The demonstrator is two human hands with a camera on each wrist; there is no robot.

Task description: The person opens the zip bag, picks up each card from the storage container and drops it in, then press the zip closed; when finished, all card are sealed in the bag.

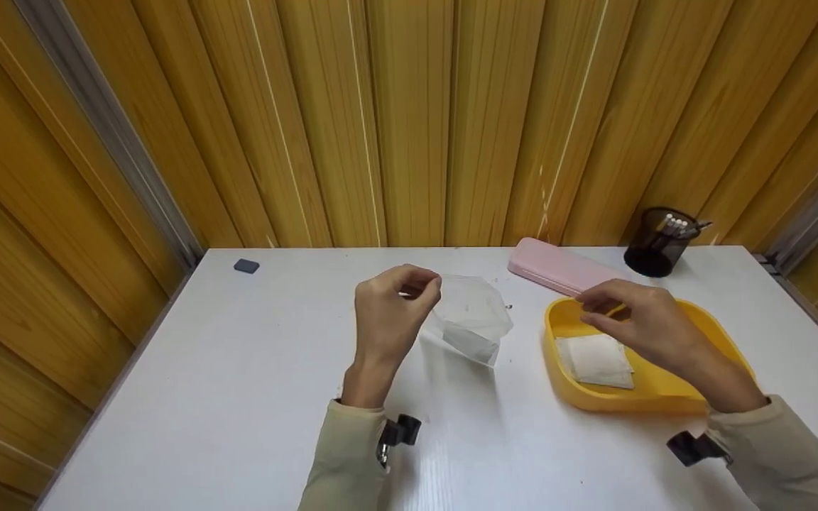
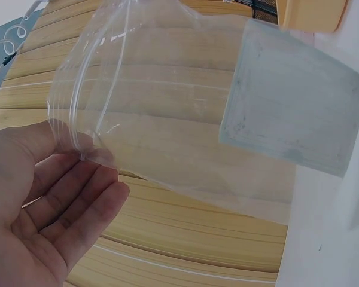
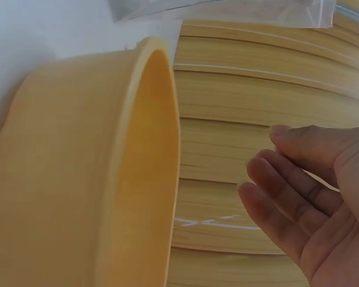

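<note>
A clear zip-seal bag (image 1: 476,301) hangs from my left hand (image 1: 391,319), its top edge pinched between thumb and forefinger. Inside the bag, at the bottom, lies one flat whitish square packet (image 2: 293,98). The left wrist view shows the bag's zip strip running up from the fingertips. My right hand (image 1: 640,323) hovers over the yellow tray (image 1: 576,399), fingers loosely bent with nothing between them. Below it in the tray rests a small pile of white square packets (image 1: 597,360). In the right wrist view the tray's wall (image 3: 66,155) stands beside the hand.
Behind the tray lies a pink pencil case (image 1: 558,266), partly hidden by my right hand. A black mesh pen cup (image 1: 654,245) holding several pens stands at the back right. A small dark block (image 1: 246,265) sits at the table's back left. Wood-look panels (image 1: 409,128) rise behind the table.
</note>
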